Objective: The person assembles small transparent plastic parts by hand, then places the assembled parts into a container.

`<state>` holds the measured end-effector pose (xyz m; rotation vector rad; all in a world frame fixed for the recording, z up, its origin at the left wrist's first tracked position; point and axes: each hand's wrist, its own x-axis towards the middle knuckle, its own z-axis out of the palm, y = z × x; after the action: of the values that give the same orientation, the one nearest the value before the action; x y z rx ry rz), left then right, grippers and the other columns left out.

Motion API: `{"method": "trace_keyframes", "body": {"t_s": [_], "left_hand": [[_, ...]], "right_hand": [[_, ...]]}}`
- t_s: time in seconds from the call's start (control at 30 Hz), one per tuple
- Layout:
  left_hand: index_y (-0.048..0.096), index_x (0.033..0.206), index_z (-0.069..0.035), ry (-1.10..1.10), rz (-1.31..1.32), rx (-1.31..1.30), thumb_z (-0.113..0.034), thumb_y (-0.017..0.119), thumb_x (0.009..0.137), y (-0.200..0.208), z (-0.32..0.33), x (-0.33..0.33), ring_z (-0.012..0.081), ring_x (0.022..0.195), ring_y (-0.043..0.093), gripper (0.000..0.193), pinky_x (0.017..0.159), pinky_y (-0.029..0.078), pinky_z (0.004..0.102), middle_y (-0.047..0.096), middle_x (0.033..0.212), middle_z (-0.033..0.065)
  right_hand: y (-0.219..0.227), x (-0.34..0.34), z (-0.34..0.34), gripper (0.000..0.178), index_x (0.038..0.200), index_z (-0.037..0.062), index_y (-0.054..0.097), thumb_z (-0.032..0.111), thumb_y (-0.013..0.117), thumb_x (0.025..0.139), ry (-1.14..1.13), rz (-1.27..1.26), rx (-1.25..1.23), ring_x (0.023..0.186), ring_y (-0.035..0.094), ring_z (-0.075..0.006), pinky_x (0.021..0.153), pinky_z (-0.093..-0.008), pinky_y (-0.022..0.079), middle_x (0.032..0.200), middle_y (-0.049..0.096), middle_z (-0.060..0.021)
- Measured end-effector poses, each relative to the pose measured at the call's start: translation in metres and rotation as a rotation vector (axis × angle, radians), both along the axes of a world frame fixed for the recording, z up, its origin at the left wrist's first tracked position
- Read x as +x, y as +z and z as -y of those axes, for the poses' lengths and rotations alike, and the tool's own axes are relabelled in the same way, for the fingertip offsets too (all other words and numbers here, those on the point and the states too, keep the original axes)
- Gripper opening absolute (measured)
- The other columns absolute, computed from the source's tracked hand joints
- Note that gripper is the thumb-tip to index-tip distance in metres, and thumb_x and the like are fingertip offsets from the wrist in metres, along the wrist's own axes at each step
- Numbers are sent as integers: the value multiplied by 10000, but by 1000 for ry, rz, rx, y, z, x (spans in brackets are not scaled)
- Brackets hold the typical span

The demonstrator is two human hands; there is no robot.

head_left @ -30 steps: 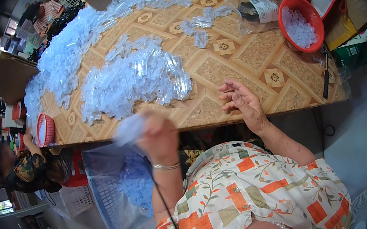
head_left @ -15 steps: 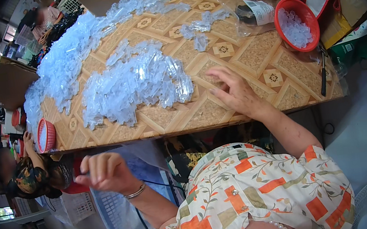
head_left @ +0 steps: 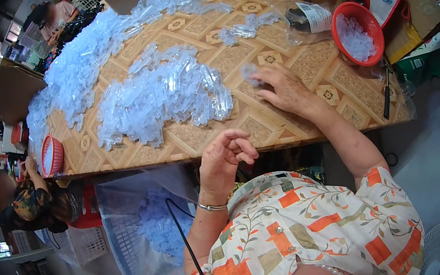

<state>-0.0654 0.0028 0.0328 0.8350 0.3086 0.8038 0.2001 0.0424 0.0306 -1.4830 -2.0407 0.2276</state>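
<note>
Between the fingertips of my right hand [head_left: 287, 91], over the right half of the table, is a clear plastic piece [head_left: 249, 72], slightly blurred. My left hand [head_left: 226, 161] is raised at the table's front edge, its fingers loosely bent and apart, with nothing visible in them. A heap of clear plastic pieces [head_left: 165, 100] lies left of my right hand. Farther back sits a small cluster of the same pieces [head_left: 250, 25]. A much larger pile [head_left: 74, 65] runs along the table's left and back sides.
A red basket [head_left: 336, 38] of small clear parts stands at the right, near a black-handled tool [head_left: 387, 96] and a bagged dark item [head_left: 299, 18]. Below the table is a lined blue crate [head_left: 120, 245]. Another person [head_left: 29, 204] sits at the left beside a red basket [head_left: 59, 153].
My left hand has swung right from above the crate to the table's front edge. My right hand now has a clear plastic piece, and the small cluster has lost its nearest piece.
</note>
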Motion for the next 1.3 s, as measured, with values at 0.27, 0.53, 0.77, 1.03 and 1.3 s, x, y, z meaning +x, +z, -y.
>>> {"method": "trace_keyframes", "body": {"t_s": [0.27, 0.53, 0.77, 1.03, 1.3], "left_hand": [[609, 1172, 18, 56, -173, -124, -215, 527, 1028, 3, -4, 23, 168, 847, 684, 286, 738, 552, 266, 701, 930, 118], [577, 1231, 28, 64, -359, -77, -181, 554, 1013, 0, 5, 41, 175, 899, 694, 303, 758, 558, 263, 696, 1009, 128], [504, 1317, 43, 245, -399, -9, -194, 544, 1023, -1, 8, 45, 207, 960, 701, 380, 801, 579, 305, 659, 1153, 173], [492, 1343, 36, 132, -315, -73, -211, 529, 1026, -7, -3, 45, 224, 1027, 684, 403, 795, 609, 318, 638, 1215, 168], [521, 1326, 22, 90, -197, -136, -207, 492, 1045, -12, -5, 39, 171, 1035, 661, 363, 783, 599, 268, 637, 1222, 133]], "right_hand": [[1, 19, 66, 453, 1169, 43, 653, 190, 778, 759, -60, -178, -4, 1108, 568, -321, 964, -417, 463, 1193, 640, -127], [-9, 6, 65, 516, 1116, 20, 652, 259, 826, 693, -244, -22, -2, 1187, 518, -331, 1014, -428, 428, 1218, 591, -125], [-2, 2, 67, 469, 1116, 34, 650, 186, 800, 698, -100, -219, -33, 1154, 546, -325, 1006, -427, 440, 1170, 619, -130], [12, -9, 67, 478, 1152, 32, 630, 133, 769, 706, 131, -306, -67, 1178, 549, -324, 1005, -421, 454, 1195, 613, -141], [10, -17, 58, 528, 1227, 27, 613, 115, 769, 729, 205, -310, -129, 1210, 539, -321, 1041, -426, 424, 1236, 604, -141]]}}
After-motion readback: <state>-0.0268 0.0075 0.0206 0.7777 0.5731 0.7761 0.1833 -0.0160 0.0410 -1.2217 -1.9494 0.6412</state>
